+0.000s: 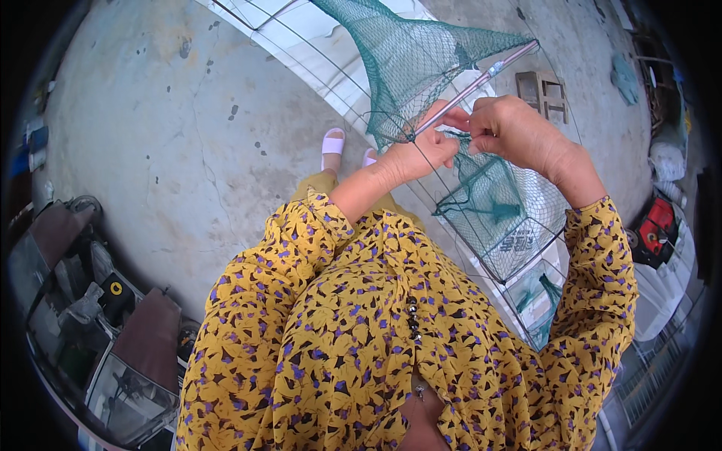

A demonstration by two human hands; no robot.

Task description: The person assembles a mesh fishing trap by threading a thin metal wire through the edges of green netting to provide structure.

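Note:
My left hand (423, 154) is beside the lower end of a pinkish metal rod (475, 88), with its fingers curled around a bit of green net. Close to its right, my right hand (515, 135) pinches a dark green strand of the same net with thumb and forefinger. The fingertips of the two hands nearly meet, and the exact strand they hold is partly hidden. A long green mesh net (398, 64) spreads from the rod toward the far side. More green mesh (481, 195), on a thin dark frame, hangs below my hands.
A pale sheet (316, 45) with print lies under the net on the concrete floor (173, 113). A small wooden stool (543, 95) stands beyond my right hand. A vehicle with brown seats (143, 331) is at the left; a red machine (656, 231) is at the right.

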